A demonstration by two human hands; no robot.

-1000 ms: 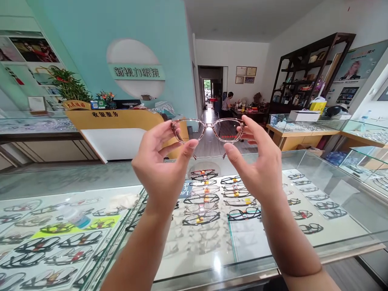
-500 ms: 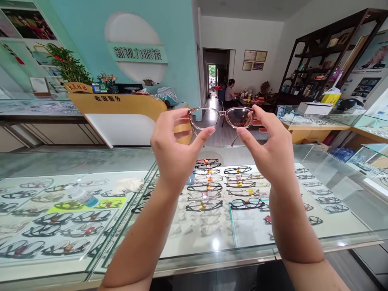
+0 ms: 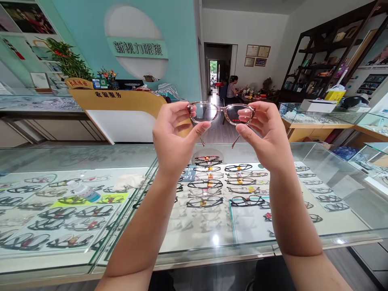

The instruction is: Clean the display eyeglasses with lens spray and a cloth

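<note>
I hold a pair of glasses (image 3: 221, 113) with a clear pinkish frame up at chest height over a glass display counter (image 3: 333, 169). My left hand (image 3: 174, 135) pinches the frame's left end between thumb and fingers. My right hand (image 3: 266, 133) pinches the right end the same way. The lenses face away from me and red lettering shows on the right lens. Both temples hang open below the frame.
Rows of eyeglass frames (image 3: 206, 190) lie under the counter glass, with a small bottle (image 3: 86, 194) and a cloth (image 3: 129, 181) on top at left. A yellow cashier desk (image 3: 118, 101) stands behind. A person (image 3: 233, 89) sits at a far table; shelves (image 3: 321, 64) line the right wall.
Both hands have lifted the glasses higher and a little to the right, and the view has shifted with them. The grip on both ends is unchanged.
</note>
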